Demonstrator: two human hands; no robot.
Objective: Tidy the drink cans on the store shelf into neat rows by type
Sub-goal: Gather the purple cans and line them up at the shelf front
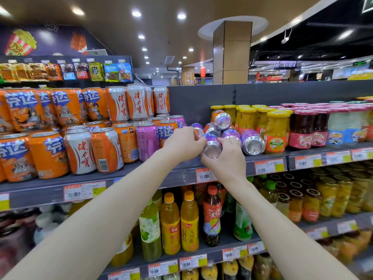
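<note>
A toppled purple soda can [212, 148] lies at the shelf [181, 174] front, its long axis running 5 to 11 o'clock, base toward the camera. The right hand [225, 159] grips it from 4 o'clock and the left hand [184, 142] curls its fingers on it from 9 o'clock. An upright purple can [146, 140] stands at 9 o'clock.

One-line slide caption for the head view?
Left hand and right hand grip a toppled purple can in the fallen pile beside the fruit jars.

Both bare forearms reach forward and up. The left hand [184, 143] and right hand [226, 158] meet, fingers curled round one can [212, 147].
</note>
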